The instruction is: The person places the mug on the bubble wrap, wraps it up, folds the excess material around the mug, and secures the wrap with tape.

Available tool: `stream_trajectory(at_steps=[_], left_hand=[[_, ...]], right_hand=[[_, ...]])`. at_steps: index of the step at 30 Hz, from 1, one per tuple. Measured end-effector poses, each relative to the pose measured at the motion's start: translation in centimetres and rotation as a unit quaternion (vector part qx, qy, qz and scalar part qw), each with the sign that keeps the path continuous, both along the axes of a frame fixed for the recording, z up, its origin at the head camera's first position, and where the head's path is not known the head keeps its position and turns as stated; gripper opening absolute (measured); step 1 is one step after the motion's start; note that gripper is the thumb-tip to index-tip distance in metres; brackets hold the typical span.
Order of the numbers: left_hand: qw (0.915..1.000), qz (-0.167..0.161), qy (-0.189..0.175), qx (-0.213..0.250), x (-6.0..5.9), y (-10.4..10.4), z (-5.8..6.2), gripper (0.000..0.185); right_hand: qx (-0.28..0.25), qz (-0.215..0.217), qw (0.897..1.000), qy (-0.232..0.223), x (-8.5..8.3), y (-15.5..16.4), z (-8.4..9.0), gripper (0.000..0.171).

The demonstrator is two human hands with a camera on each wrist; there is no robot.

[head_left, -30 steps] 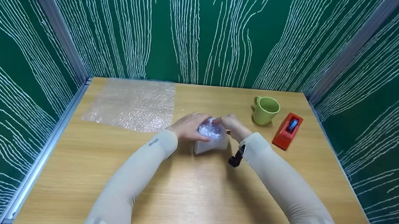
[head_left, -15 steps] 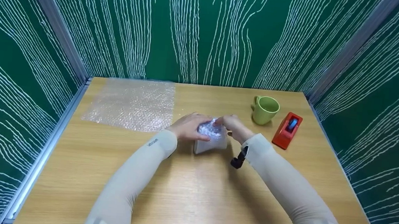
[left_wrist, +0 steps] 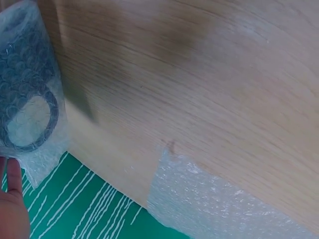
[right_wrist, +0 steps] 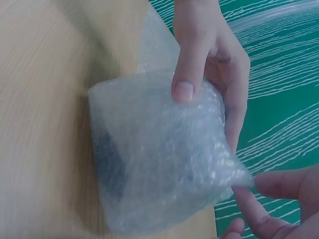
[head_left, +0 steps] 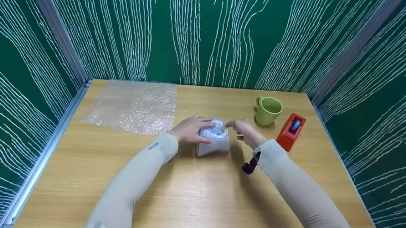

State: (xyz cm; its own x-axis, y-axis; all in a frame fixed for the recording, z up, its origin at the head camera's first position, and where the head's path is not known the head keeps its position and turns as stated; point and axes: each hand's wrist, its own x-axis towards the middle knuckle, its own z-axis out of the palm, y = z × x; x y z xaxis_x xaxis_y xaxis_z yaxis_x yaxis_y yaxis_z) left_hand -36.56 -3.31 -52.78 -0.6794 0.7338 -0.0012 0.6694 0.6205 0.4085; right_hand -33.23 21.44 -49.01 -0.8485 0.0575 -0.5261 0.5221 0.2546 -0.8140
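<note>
Beyond the left grip and to its left, a sheet of clear bubble wrap [head_left: 132, 105] is spread flat on the wooden bench [head_left: 197, 199]. A pale sleeve [head_left: 130, 180] is worn behind the left grip [head_left: 190, 129], whose fingers are curled around the left and far sides of a bubble-wrapped bundle [head_left: 213, 148], with the thumb laid over the wrap. The bundle is held between the two grips, and a dark ring shape [left_wrist: 53, 117] can be seen through it in the left wrist view. At its right, a loose corner of the wrap [right_wrist: 241, 177] is pinched by the right grip [head_left: 246, 131] between finger and thumb, nearly closed together; how firmly cannot be told. Below the right grip, a black fitting [head_left: 251, 164] is worn at the wrist. Farther back and to the right of that grip, a green mug [head_left: 268, 113] is stood upright, its handle turned to the left. To the mug's right, a red tape dispenser [head_left: 287, 137] with a blue roll [head_left: 296, 125] is set at a slant.
</note>
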Motion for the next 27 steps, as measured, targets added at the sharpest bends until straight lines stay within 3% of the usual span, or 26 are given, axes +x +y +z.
stream_trajectory(at_steps=[3,9,16,22,27], left_hand=[[1.0000,0.004,-0.006,0.001,0.1,-0.1,0.1,0.072],[0.9997,0.011,-0.020,0.007,0.3,0.0,0.2,0.068],[0.9978,0.041,-0.025,0.047,0.7,-0.1,-0.4,0.083],[0.9915,0.075,-0.007,0.106,1.4,-0.5,-1.3,0.107],[0.9856,0.116,0.006,0.123,2.3,-0.8,-2.5,0.124]], right_hand=[[0.005,-0.003,1.000,0.004,0.1,0.5,-0.4,0.055],[0.018,0.002,0.999,0.045,-0.1,1.1,-1.7,0.045],[-0.020,0.002,0.996,0.091,0.0,0.8,-2.8,0.029],[-0.051,0.021,0.993,0.106,0.6,0.5,-3.9,0.041],[-0.053,0.060,0.987,0.137,1.6,0.6,-4.5,0.060]])
